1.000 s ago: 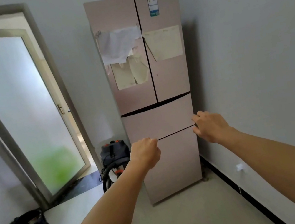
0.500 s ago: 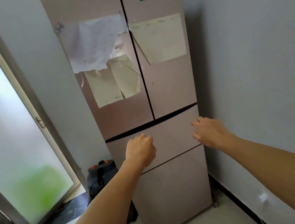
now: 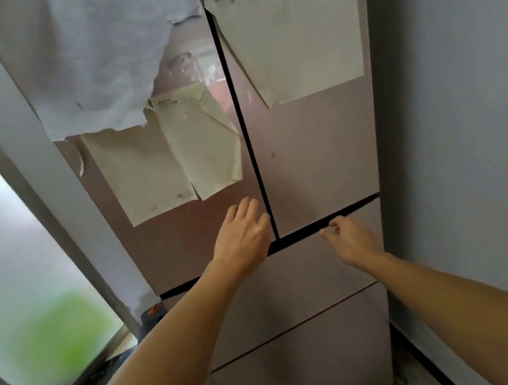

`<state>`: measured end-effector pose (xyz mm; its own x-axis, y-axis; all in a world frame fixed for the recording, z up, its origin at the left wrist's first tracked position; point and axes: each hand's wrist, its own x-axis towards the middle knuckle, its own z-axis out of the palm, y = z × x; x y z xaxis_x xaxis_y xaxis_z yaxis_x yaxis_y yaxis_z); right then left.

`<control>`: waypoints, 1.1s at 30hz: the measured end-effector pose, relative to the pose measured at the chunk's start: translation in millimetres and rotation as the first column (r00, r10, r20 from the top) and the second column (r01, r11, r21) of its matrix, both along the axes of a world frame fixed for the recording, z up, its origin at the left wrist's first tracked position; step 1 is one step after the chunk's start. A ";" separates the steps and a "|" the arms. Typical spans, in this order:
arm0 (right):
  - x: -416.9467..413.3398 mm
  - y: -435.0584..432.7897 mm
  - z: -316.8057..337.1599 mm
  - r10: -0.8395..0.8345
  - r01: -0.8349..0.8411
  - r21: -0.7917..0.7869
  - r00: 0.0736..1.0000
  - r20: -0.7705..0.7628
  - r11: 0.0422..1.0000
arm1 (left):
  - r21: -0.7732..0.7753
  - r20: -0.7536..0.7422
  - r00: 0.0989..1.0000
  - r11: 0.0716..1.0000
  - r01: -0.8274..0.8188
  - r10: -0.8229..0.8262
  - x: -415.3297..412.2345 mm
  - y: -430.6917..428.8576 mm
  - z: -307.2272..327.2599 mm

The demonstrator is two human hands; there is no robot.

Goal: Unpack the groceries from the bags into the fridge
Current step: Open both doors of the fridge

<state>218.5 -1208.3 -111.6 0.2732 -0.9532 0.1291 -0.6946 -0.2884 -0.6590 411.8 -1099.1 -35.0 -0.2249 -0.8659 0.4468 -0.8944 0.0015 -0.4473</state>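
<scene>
A tall pink fridge (image 3: 318,161) fills the view, all its doors and drawers closed. Paper sheets (image 3: 293,34) hang on both upper doors. My left hand (image 3: 241,233) reaches with straight fingers to the lower edge of the left upper door, beside the centre seam. My right hand (image 3: 349,238) is at the dark gap under the right upper door, fingers loosely curled, holding nothing. No grocery bags are in view.
A grey wall (image 3: 469,122) runs close along the fridge's right side. A frosted glass door (image 3: 6,267) stands at the left. A dark object with an orange part (image 3: 152,313) sits on the floor left of the fridge.
I have moved closer to the fridge. Both hands rose from the drawer level to the bottom of the upper doors, and my left hand opened from a fist.
</scene>
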 end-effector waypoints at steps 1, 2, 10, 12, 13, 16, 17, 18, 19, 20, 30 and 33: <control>7.6 -11.7 -8.5 -0.045 0.043 0.049 0.998 0.047 0.998 | -0.019 0.011 0.999 0.999 0.032 -0.031 7.5 -15.6 -1.0; 14.5 -20.9 -12.5 -0.083 0.073 0.111 0.993 0.088 0.991 | -0.047 0.017 0.998 0.997 0.062 -0.061 15.0 -30.5 -1.3; 75.4 -101.1 -39.7 -0.546 0.035 0.649 0.575 0.609 0.760 | -0.258 0.182 0.946 0.915 0.311 -0.270 65.0 -121.4 0.1; 91.2 -110.8 -41.2 -0.637 -0.016 0.705 0.414 0.650 0.709 | -0.294 0.220 0.935 0.896 0.334 -0.277 70.0 -129.8 -6.1; 99.0 -113.9 -43.1 -0.664 -0.032 0.715 0.344 0.664 0.698 | -0.305 0.242 0.931 0.889 0.341 -0.273 71.7 -131.8 -8.5; 117.6 -115.7 -51.0 -0.702 -0.083 0.729 0.214 0.679 0.680 | -0.330 0.273 0.925 0.877 0.349 -0.266 73.2 -133.5 -11.6; 120.6 -115.4 -51.7 -0.702 -0.101 0.724 0.185 0.687 0.682 | -0.338 0.275 0.924 0.873 0.352 -0.267 73.0 -133.7 -11.5; 120.4 -113.7 -49.7 -0.703 -0.113 0.723 0.175 0.690 0.681 | -0.345 0.275 0.924 0.870 0.352 -0.265 72.6 -134.0 -10.9; 119.2 -112.9 -46.8 -0.701 -0.122 0.722 0.176 0.692 0.682 | -0.347 0.273 0.926 0.871 0.348 -0.261 72.0 -134.5 -10.4; 117.1 -111.6 -43.1 -0.701 -0.127 0.723 0.181 0.690 0.679 | -0.346 0.270 0.928 0.873 0.343 -0.257 71.6 -134.3 -9.8; 70.8 -90.4 -43.1 -0.650 -0.241 0.722 0.317 0.690 0.648 | -0.288 0.208 0.903 0.858 0.424 -0.376 33.8 -108.1 -10.0; 37.3 -75.5 -37.6 -0.571 -0.283 0.689 0.400 0.717 0.667 | -0.249 0.205 0.904 0.873 0.419 -0.375 0.5 -92.5 -8.6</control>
<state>255.8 -1283.8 -149.2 0.2666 -0.8539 -0.4470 0.3786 0.5193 -0.7662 412.3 -1191.6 -43.6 -0.6044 -0.5330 0.5921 -0.7694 0.1978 -0.6073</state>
